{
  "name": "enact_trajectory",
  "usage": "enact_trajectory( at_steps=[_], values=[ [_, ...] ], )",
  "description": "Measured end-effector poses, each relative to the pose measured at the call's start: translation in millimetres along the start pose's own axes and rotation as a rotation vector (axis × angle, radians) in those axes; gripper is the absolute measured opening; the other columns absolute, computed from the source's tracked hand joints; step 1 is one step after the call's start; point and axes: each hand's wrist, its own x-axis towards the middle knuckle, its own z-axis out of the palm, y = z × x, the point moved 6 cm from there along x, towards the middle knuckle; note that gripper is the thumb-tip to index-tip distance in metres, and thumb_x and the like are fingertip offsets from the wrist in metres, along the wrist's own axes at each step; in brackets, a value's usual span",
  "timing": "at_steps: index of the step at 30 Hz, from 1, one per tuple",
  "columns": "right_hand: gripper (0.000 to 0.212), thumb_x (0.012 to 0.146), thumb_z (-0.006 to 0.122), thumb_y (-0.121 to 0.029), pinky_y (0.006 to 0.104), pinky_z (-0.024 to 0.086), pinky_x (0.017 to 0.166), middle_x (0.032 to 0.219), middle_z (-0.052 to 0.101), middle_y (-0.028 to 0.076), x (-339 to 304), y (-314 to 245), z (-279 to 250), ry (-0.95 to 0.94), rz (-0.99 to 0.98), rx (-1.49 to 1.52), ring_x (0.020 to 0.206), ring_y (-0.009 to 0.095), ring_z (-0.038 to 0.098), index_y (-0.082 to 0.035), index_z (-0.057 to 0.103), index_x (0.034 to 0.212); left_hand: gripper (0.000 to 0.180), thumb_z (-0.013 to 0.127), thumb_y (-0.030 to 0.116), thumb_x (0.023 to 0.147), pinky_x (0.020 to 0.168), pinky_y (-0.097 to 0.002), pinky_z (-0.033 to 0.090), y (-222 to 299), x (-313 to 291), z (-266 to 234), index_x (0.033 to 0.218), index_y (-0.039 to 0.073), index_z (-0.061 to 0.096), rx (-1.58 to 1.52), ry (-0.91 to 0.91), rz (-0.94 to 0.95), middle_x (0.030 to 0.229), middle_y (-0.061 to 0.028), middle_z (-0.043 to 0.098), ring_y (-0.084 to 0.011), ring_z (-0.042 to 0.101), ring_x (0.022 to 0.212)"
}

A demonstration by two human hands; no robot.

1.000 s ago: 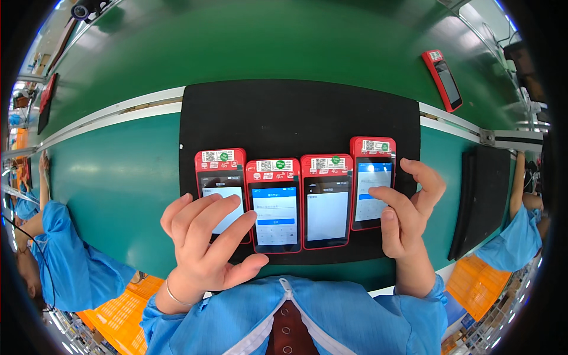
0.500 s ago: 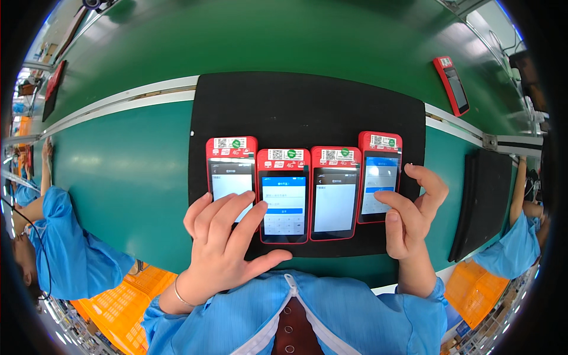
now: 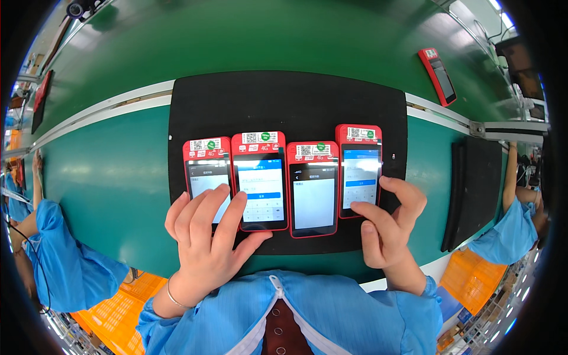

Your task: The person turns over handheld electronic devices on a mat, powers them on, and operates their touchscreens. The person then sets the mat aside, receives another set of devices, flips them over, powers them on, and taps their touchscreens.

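- Red plastic is framing the first terminal (image 3: 206, 170), second terminal (image 3: 261, 177), third terminal (image 3: 314, 195) and fourth terminal (image 3: 361, 167), all lying face up, left to right, just beside one another on the black mat (image 3: 284, 106).
- The second and fourth terminals are displaying a blue-headed form with a keypad; the first and third are displaying a dark-headed, mostly blank page.
- Step in hand: the operator appears to be making touchscreen input on the fourth terminal. The right hand (image 3: 391, 228) is holding its index fingertip at the keypad's lower left, its middle finger at the right edge.
- Grip, right: the fingers are curling with a narrow gap to the thumb, lifting nothing.
- Grip, left: the left hand (image 3: 206, 239) is spreading wide across the first terminal's lower part, its index finger reaching the second terminal's left side, enclosing nothing.
- Next move: further input would be calling for one fingertip aligned with a single small key, the casing lying steady.
- Containers: a left orange crate (image 3: 121, 305) and a right orange crate (image 3: 473, 281) are standing below table level; their contents are too distorted to identify.
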Motion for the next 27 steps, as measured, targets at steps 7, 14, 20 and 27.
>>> enact_trajectory(
  at_steps=[7, 14, 20, 27],
  values=[
    [0.028, 0.068, 0.061, -0.019, 0.0382, 0.035, 0.088, 0.122, 0.053, 0.016, -7.6, -5.6, 5.7, 0.018, -0.034, -0.066, 0.105, 0.030, 0.049, -0.010, 0.074, 0.092, 0.040, 0.078, 0.043, 0.075, 0.100, -0.0429, 0.032, 7.2, -23.3, -6.4, 0.102, 0.015, 0.069, 0.060, 0.064, 0.082, 0.114, -0.0067, 0.051, -0.0249, 0.040, 0.114],
    [0.031, 0.067, 0.060, -0.018, 0.0403, 0.034, 0.093, 0.119, 0.052, 0.016, -10.4, -9.0, -2.9, -0.033, 0.004, -0.134, 0.110, 0.031, 0.044, -0.011, 0.075, 0.093, 0.030, 0.073, 0.043, 0.080, 0.097, -0.0389, 0.032, 11.4, -23.5, -11.3, 0.100, 0.021, 0.071, 0.057, 0.119, 0.083, 0.105, -0.0021, 0.052, -0.0184, 0.043, 0.104],
    [0.030, 0.068, 0.059, -0.017, 0.0394, 0.033, 0.095, 0.121, 0.052, 0.016, -8.8, -13.1, -2.5, -0.014, 0.009, -0.141, 0.110, 0.031, 0.044, -0.010, 0.076, 0.093, 0.030, 0.071, 0.042, 0.080, 0.096, -0.0398, 0.032, 7.1, -26.2, -9.9, 0.099, 0.019, 0.073, 0.040, 0.129, 0.043, 0.103, -0.0022, 0.053, -0.0187, 0.043, 0.103],
    [0.029, 0.071, 0.058, -0.019, 0.0383, 0.033, 0.094, 0.119, 0.053, 0.015, -7.5, -12.4, 1.9, -0.034, -0.011, -0.156, 0.112, 0.030, 0.044, -0.010, 0.075, 0.092, 0.028, 0.068, 0.038, 0.081, 0.096, -0.0391, 0.033, 5.3, -24.4, -8.0, 0.098, 0.017, 0.073, 0.066, 0.100, 0.048, 0.103, -0.0029, 0.054, -0.0195, 0.044, 0.103]
  ],
)
